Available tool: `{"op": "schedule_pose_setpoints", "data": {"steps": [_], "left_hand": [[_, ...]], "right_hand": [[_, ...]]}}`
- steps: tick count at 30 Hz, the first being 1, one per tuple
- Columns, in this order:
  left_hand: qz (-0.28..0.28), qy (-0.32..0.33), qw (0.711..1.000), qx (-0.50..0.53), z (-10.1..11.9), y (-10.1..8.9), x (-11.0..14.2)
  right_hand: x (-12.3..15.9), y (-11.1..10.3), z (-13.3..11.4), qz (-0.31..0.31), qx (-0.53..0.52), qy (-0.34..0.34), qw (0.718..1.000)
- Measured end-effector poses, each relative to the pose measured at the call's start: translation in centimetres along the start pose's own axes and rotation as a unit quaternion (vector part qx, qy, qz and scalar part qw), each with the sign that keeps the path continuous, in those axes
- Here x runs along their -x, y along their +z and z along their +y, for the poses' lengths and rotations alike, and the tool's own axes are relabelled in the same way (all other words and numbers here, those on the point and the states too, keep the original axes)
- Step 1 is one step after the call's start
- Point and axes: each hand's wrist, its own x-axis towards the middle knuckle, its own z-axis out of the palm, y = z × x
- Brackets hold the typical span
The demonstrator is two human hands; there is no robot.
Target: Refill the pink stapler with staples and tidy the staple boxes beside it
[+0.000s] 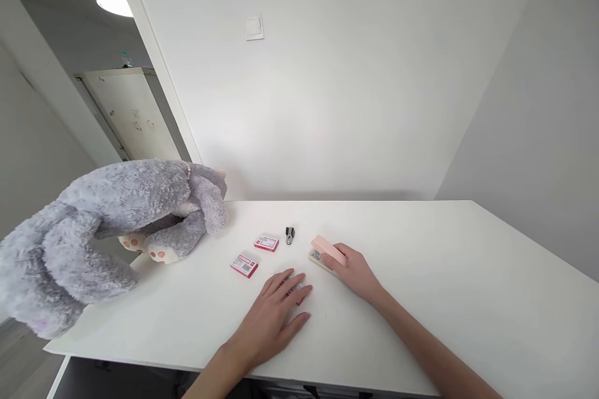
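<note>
My right hand (pixel 352 269) is wrapped round a pink stapler (pixel 329 249), which rests on the table with its pale base showing beneath. My left hand (pixel 276 318) lies palm down with its fingers spread over a small red and white box (pixel 299 300), most of which the fingers hide. Left of that hand is a red and white staple box (pixel 244 265) with a barcode. A similar box (pixel 266 243) lies a little farther back. Between that box and the stapler sits a small black and metal staple remover (pixel 290 235).
A large grey plush toy (pixel 135 196) slumps over the left end of the white table (pixel 421 299). Behind the table stands a white wall with a light switch (pixel 254 27). Through a doorway at the left a cabinet (pixel 131 112) shows.
</note>
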Motion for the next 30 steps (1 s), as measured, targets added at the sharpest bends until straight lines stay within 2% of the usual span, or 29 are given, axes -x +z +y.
{"op": "schedule_pose_setpoints", "data": {"steps": [3,5,7,10,15,21,24,27,30], "left_hand": [[0.043,-0.033,0.997,-0.053,-2.0,-0.1,2.8],[0.094,-0.070,0.989,-0.093,-3.8,-0.7,5.0],[0.123,-0.090,0.981,-0.118,-5.4,-1.5,6.7],[0.092,-0.108,0.980,-0.136,-7.1,-2.6,7.2],[0.056,-0.104,0.984,-0.131,-8.8,-3.3,4.2],[0.115,-0.054,0.974,-0.185,-9.2,-2.4,-0.7],[0.107,-0.032,0.974,-0.198,-9.1,-1.4,-3.0],[0.104,-0.048,0.972,-0.207,-9.2,-0.4,-4.4],[0.153,-0.086,0.959,-0.221,-9.5,0.0,-4.8]], "right_hand": [[0.0,0.1,0.1,-0.003,0.003,0.008,1.000],[-0.1,0.1,0.2,-0.006,0.004,0.012,1.000],[-0.1,0.2,0.2,-0.006,0.006,0.015,1.000],[-0.1,0.3,0.2,-0.005,0.004,0.017,1.000],[0.1,0.2,0.2,-0.005,0.004,0.003,1.000],[0.1,0.1,-0.1,-0.014,0.001,0.009,1.000],[0.2,0.0,-0.3,-0.020,-0.004,0.010,1.000],[0.2,-0.2,-0.5,-0.023,-0.006,0.013,1.000],[0.1,-0.2,-0.6,-0.022,-0.006,0.021,1.000]]}}
